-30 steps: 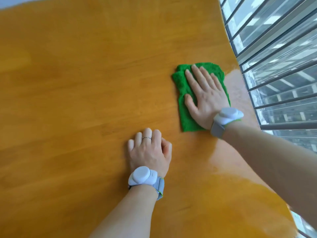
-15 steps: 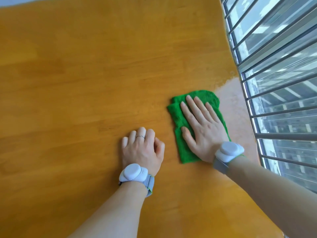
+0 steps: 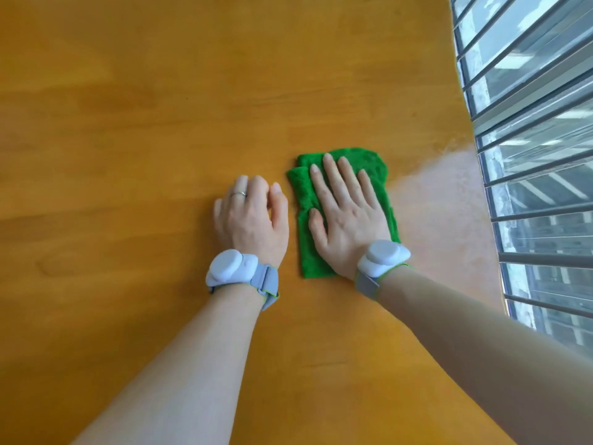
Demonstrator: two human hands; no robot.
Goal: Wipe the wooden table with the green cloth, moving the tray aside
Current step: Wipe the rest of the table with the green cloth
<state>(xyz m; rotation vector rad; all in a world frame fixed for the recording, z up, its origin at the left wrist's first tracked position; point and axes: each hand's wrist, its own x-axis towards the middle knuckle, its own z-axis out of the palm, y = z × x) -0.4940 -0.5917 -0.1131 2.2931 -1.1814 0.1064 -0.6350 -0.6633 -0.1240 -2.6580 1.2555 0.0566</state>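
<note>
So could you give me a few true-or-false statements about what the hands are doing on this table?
1. The right hand lies flat on the green cloth. True.
2. The left hand grips the cloth. False: it rests on the bare table, beside the cloth.
3. Both wrists wear a white device. True.
4. A tray sits next to the cloth. False: no tray is in view.
5. The window is on the left. False: it is on the right.

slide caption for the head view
Right hand presses green cloth flat on wooden table; left hand rests beside it.
</note>
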